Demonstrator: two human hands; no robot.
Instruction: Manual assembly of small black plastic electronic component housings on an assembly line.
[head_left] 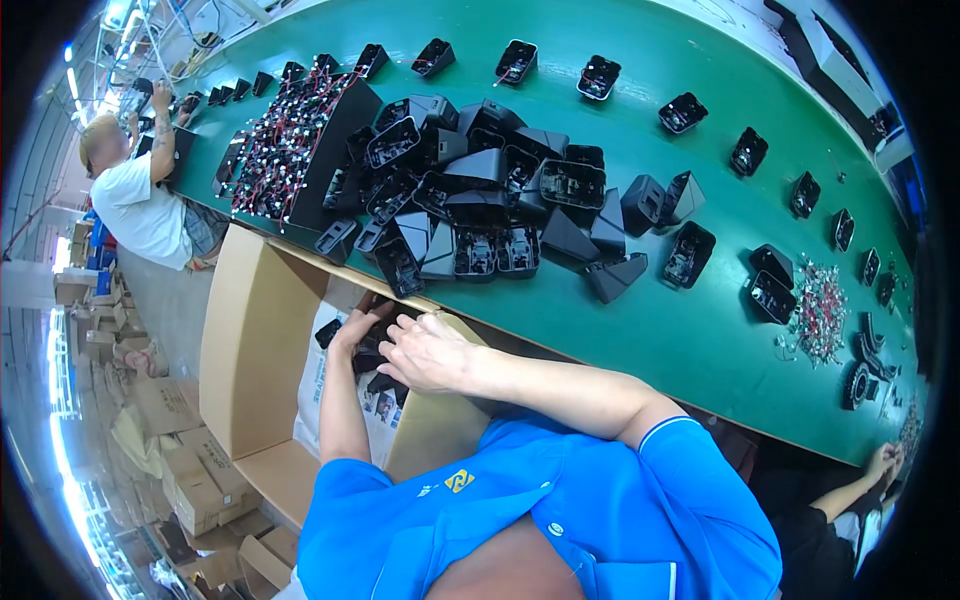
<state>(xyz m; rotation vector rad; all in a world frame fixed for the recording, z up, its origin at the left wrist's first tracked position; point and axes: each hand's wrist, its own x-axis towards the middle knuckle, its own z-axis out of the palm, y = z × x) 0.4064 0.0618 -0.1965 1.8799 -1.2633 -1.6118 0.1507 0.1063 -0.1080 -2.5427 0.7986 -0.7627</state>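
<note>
Black plastic pieces [384, 383] lay low in an open cardboard carton [238, 350], beneath two bare hands, as I looked on from my remote station. The left hand [360, 326] was inside the carton, its fingers bent and partly spread among the dark shapes; the tips were out of sight, and I could not tell whether they had hold of a piece. The right hand [428, 356] hung just beside it at the carton's near wall, fingers loosely curled and slightly apart; I could not tell what, if anything, they gripped.

I judged the pieces light and stiff, their smooth faces a little slippery and easily scuffed; opposite side walls looked the safest hold, clear of any fittings within. A printed sheet [312, 400] lined the carton.

Beyond, on a green workbench [600, 345], sprawled a heap of black wedge-shaped housings [475, 166], some open side up. To its left, a tangle of red, white and black wire leads [285, 140] filled a black bin [352, 115]; a smaller pile of wired connectors [820, 318] lay at the right. A spaced row of open housings [683, 113] curved along the far side. A co-worker in a white T-shirt [140, 210] stood at far left; another person's hands [882, 462] showed at the right edge.
</note>
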